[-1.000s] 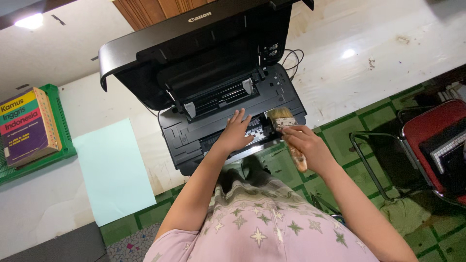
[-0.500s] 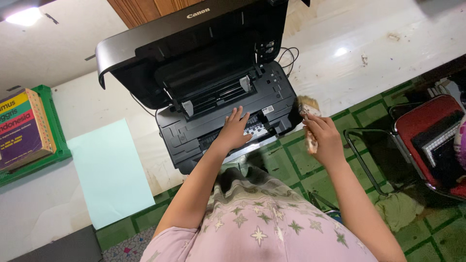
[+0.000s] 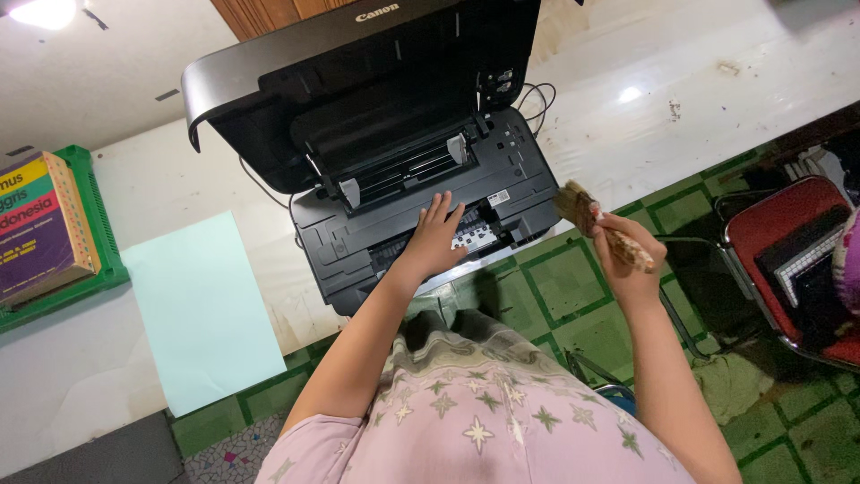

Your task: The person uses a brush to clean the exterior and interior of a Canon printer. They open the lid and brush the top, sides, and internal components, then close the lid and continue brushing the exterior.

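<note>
My left hand [image 3: 436, 237] lies flat and open on the black printer [image 3: 421, 193], lid raised, on the white worktop [image 3: 681, 99]; my right hand's [image 3: 627, 260] grip is closed on a paintbrush [image 3: 602, 224] just right of the printer. Best done, I judge, with light strokes and the printer steadied.

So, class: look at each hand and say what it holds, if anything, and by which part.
The right hand holds a paintbrush by its wooden handle, bristles free. The left hand holds nothing; it rests flat on the open black printer.
</note>
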